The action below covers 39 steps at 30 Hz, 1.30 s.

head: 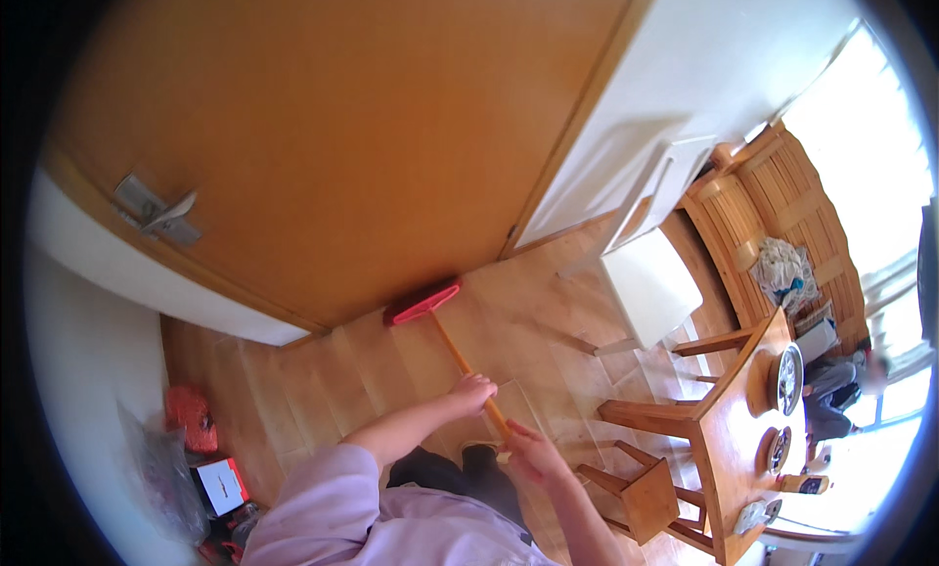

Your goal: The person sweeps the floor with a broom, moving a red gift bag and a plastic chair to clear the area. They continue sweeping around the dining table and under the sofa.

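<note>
My left hand (473, 394) grips the middle of a broom's yellow-orange handle (449, 343). Nearer my body, my right hand (534, 452) is closed around the same handle, towards its upper end. The red broom head (424, 305) rests on the tiled floor (352, 390), close along the foot of a closed wooden door (352, 140). Its bristles lie in shadow and cannot be made out well.
To the right stand a white chair (649, 287), a wooden stool (649, 500) and a wooden table (733, 419) bearing dishes. A person (836, 386) sits beyond, by a wooden bench (792, 199). Left are a red bag (191, 418), a clear plastic bag (169, 485) and a box (220, 487).
</note>
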### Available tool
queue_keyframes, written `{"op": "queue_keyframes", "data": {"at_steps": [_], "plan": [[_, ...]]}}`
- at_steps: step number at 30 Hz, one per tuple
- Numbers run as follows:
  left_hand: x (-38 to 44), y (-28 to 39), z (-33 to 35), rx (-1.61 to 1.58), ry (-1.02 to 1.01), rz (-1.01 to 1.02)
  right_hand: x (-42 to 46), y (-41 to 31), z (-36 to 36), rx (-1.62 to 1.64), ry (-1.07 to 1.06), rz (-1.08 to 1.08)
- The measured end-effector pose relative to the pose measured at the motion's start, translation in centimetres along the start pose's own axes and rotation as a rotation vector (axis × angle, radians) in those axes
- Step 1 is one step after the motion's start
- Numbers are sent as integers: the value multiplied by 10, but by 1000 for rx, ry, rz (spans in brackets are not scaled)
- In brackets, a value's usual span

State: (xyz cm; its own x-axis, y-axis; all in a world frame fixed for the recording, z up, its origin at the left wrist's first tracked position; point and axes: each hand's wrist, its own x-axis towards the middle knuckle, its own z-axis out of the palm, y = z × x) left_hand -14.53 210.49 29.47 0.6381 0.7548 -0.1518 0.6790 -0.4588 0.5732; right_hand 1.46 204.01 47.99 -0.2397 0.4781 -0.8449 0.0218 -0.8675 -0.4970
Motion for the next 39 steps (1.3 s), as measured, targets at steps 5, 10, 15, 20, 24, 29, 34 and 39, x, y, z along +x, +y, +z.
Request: {"op": "queue_keyframes", "data": {"at_steps": [5,10,15,20,24,29,34,39], "plan": [[33,119,72,97,-196,168,-87,44,-86,153,106,114],[58,286,142,-135,-578,411,-205,85,-163,-158,302,157],[90,361,107,-230,-640,566,-270,53,-187,306,446,336],[118,337,47,-53,-510,564,-259,42,-193,171,353,81],[179,263,2,200,-487,466,-182,-15,-212,289,218,40],[259,120,-27,361,-562,398,-40,-76,-201,470,100,-113],[292,101,-16,386,-737,454,-14,-90,-203,650,206,1],[259,186,19,351,-932,782,-74,-34,-176,1028,463,79]]}}
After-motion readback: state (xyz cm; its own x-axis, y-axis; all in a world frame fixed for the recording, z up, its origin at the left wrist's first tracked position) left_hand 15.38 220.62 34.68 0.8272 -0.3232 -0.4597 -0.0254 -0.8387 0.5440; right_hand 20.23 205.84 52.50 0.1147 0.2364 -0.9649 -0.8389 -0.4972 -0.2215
